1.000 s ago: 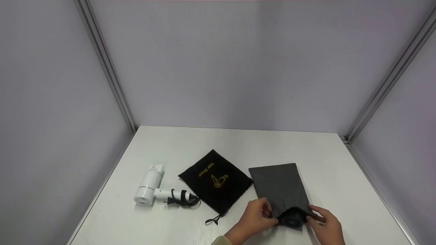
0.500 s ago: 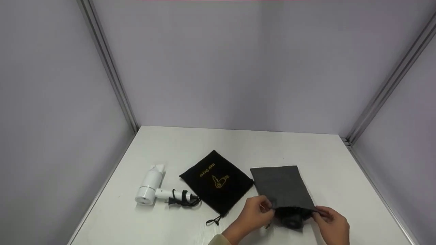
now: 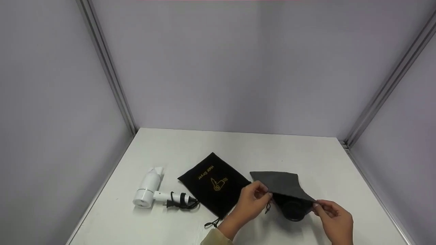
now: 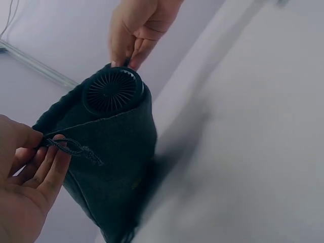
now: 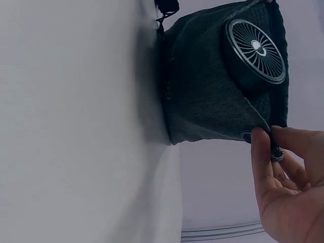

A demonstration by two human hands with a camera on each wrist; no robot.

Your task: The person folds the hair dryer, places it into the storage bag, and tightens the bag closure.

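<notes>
On the white tabletop (image 3: 306,153), my fingers (image 3: 262,190) pinch the grey drawstring pouch's (image 3: 282,183) mouth; the black hair dryer (image 3: 293,208) could slide out.

Black pouch (image 3: 215,189) reads "Hair Dryer" in gold.

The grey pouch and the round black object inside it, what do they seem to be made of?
The grey pouch looks like soft woven or knitted cloth with a matt finish: a fine grain shows and it sags between the left hand and the right hand. The black object seems to be moulded plastic: its round grille has stiff, even ribs with a faint sheen.
</notes>
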